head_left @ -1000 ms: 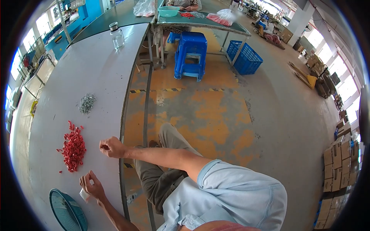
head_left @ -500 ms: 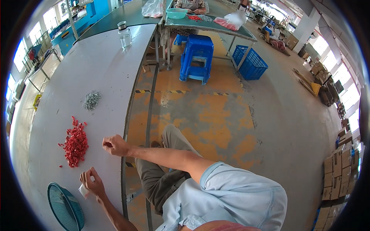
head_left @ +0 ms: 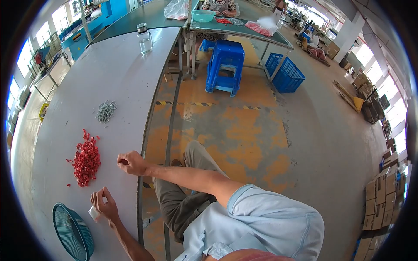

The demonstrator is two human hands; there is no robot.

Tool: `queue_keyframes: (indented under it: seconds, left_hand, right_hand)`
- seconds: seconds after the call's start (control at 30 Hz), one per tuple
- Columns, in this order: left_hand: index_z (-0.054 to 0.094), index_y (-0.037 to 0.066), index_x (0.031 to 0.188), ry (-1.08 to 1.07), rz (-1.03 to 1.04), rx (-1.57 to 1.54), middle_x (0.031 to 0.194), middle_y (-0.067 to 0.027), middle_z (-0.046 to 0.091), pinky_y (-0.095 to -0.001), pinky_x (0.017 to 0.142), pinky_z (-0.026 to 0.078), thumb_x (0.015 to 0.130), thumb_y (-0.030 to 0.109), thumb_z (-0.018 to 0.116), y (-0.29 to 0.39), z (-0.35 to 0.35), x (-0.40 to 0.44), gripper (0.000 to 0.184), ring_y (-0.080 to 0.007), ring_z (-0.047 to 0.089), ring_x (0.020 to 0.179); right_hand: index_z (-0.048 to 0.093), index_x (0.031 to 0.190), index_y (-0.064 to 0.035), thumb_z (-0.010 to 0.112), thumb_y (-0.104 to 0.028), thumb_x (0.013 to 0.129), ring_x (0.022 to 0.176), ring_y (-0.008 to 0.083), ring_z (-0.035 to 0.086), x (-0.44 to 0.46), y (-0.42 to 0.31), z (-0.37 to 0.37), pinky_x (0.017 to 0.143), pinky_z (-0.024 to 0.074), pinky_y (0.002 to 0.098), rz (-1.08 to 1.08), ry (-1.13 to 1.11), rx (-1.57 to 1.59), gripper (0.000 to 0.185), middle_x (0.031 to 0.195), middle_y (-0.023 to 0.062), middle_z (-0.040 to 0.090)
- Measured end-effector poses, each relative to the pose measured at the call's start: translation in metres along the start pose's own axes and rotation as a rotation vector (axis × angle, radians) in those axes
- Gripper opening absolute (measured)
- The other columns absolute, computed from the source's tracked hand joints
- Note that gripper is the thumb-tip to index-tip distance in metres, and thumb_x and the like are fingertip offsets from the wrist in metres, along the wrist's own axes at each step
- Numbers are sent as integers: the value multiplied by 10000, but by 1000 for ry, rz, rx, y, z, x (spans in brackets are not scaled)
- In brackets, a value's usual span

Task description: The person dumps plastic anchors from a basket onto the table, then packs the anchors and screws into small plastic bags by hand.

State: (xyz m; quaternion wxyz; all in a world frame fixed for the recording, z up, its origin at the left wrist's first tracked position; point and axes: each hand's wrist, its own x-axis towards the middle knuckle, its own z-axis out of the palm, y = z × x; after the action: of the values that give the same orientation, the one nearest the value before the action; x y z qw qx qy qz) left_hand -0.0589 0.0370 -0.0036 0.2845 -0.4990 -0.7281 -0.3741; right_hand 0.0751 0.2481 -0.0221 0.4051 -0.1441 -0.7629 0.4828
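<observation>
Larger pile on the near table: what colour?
Larger pile is red; head view shows it best.

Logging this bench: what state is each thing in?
Right hand: fingers curled
Left hand: fingers bent
Red bits: loose, heaped
Metal bits: loose, piled
Basket: open-topped
Bottle: upright, lid on
Stools: stacked
Crate: open-topped
Boxes: stacked; sealed or not, can't tell

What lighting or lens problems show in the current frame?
Head view: strong fisheye, bowing the table edge, with black corners; windows blown out on both sides; pale sheen on the table by the bottle; top of the far bag smeared; hands fairly sharp.
</observation>
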Motion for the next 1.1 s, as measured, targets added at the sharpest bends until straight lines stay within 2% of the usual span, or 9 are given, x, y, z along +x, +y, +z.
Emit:
queue_keyframes:
  seconds: [0.6, 0.67, 0.8, 0.97, 1.1]
  left_hand:
    - [619, 22, 794, 10, -6, -4, 715, -91, 550, -401, 762, 470, 884, -5, 765, 2, -2, 3, 173, -267, 530, 685]
    - [615, 27, 787, 8, -1, -14, 723, -95, 561, -406, 768, 465, 878, -4, 764, 4, -4, 4, 178, -275, 535, 697]
    - [609, 29, 786, 18, -35, -3, 734, -96, 568, -409, 772, 458, 873, -1, 766, 4, -6, 5, 182, -280, 539, 714]
    - [607, 37, 799, -7, -22, -10, 745, -91, 571, -412, 775, 453, 854, -13, 774, 2, -7, 6, 183, -277, 542, 731]
    - [602, 38, 800, 0, -43, -19, 748, -90, 574, -413, 776, 453, 846, -17, 779, 5, -6, 9, 191, -274, 543, 733]
  right_hand:
    - [689, 899, -7, 692, -89, 892, 606, 270, 669, 0, -4, -2, 598, 517, 388, 17, -26, -2, 82, 702, 151, 683]
    - [689, 940, -1, 686, -88, 933, 612, 167, 629, 0, -6, -3, 601, 506, 341, 39, -46, -1, 88, 703, 107, 678]
    - [689, 943, -1, 686, -115, 921, 645, 230, 682, 0, -7, -1, 626, 526, 370, 50, -90, 9, 116, 730, 139, 695]
    - [682, 961, 13, 679, -91, 948, 656, 124, 629, 2, -5, -1, 629, 517, 323, 62, -89, 56, 106, 722, 84, 676]
    - [684, 969, 14, 676, -72, 958, 667, 100, 613, 3, 0, 1, 626, 512, 310, 53, -90, 84, 86, 720, 64, 665]
